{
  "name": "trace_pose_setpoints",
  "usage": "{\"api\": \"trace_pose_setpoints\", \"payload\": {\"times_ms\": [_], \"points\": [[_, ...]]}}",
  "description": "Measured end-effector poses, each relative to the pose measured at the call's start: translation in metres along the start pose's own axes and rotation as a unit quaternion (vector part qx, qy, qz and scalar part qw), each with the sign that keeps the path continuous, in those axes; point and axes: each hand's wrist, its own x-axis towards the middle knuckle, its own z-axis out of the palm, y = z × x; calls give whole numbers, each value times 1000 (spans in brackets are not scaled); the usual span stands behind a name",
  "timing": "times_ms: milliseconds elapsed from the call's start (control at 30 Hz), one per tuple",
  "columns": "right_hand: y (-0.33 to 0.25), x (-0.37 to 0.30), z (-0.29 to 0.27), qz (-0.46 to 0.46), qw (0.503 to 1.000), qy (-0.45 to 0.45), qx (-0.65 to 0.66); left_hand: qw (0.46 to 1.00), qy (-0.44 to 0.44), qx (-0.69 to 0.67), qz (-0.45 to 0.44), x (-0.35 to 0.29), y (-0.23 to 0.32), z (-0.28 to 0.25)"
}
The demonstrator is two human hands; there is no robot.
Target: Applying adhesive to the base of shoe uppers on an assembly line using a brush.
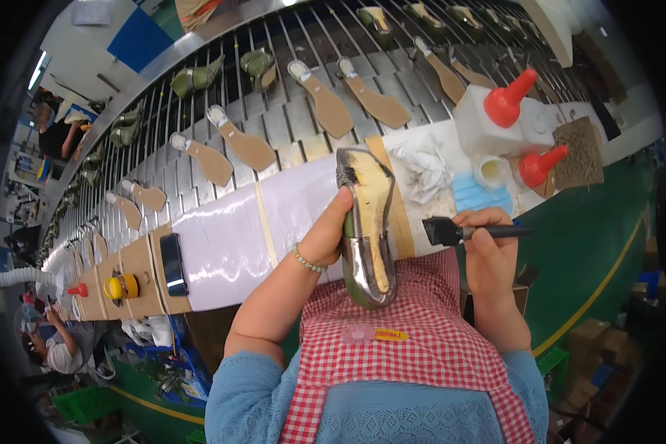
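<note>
My left hand [331, 229] is wrapped round the side of a green shoe [372, 203], its cream and dark underside turned up. The shoe points away from me over the table's near edge, above my checked apron. In my right hand [490, 248] a flat brush [444, 231] with a dark head and black handle is pinched between thumb and fingers. The brush lies level to the right of the shoe, apart from it. The left fingers under the shoe are hidden.
A conveyor rack [281, 118] beyond the table carries tan soles [320, 100] and green shoes [257, 68]. At right stand a white bottle [488, 122] with a red nozzle, a small cup [490, 172], crumpled tissue [422, 166] and a blue cloth [481, 194]. A phone [172, 265] lies at left.
</note>
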Motion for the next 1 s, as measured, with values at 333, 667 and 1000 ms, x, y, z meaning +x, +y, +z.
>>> {"api": "trace_pose_setpoints", "payload": {"times_ms": [333,667,1000], "points": [[2,22,-15,14,999,46,-6,941,-35,-326,79,58,84,-43],[10,73,-27,55,995,85,-10,949,38,-127,287,233,233,-146],[39,114,-39,113,980,161,-5,975,89,-5,203,375,223,-261]]}}
